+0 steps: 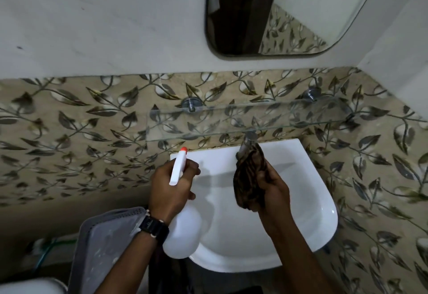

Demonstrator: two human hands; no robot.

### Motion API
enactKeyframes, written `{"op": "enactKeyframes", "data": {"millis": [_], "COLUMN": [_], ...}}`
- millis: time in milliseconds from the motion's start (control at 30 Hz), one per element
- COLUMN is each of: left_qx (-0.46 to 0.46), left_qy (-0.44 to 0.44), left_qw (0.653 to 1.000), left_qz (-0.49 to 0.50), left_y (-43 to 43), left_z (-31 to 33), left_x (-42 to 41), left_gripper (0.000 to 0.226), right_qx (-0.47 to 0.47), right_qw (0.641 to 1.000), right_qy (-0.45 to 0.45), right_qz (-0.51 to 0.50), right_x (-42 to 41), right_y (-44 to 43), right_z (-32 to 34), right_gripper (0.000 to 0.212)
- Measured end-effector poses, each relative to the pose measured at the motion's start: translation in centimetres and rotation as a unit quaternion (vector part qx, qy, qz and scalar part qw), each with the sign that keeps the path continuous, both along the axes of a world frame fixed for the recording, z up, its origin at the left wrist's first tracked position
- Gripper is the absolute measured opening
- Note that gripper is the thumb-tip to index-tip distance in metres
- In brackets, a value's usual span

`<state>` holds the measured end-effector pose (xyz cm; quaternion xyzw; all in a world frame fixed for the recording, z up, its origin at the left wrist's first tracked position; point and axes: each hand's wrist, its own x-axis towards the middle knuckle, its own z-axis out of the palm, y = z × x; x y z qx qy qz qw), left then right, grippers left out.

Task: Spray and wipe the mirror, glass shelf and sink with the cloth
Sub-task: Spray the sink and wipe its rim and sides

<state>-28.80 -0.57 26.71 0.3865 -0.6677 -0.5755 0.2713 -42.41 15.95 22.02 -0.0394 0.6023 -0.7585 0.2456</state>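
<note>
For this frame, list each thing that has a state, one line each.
Spray bottle: held in left hand, nozzle pointing up toward the wall.
Cloth: bunched in right hand, against the tap.
Glass shelf: bare, nothing on it.
Sink: basin bare; no running water visible.
Mirror: mounted above, untouched.
Grey basket: beside the sink, lower left.

No readable text is showing anywhere. The white spray bottle (183,231) is bearing no legible label. The wristwatch (153,226) is showing no readable markings.
</note>
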Motion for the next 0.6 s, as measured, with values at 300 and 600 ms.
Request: {"op": "enactKeyframes", "data": {"millis": [300,600], "left_qx": [-0.090,-0.108], "left_qy": [0.036,0.015], "left_qw": [0.983,0.935], "left_qz": [0.155,0.339], "left_y": [-0.3,-2.7], "left_z": [-1.9,-6.9], "left_x": [7.7,17.6], "left_gripper": [0.035,0.010], "right_qx": [-0.011,0.069], "right_qw": [0.986,0.936], "right_qy": [-0.060,0.042], "right_qz": [0.152,0.343], "right_x": [4.1,12.8], "right_y": [-1.7,-10.9], "right_z": [2.6,-1.1], "right_gripper": [0.039,0.036]}}
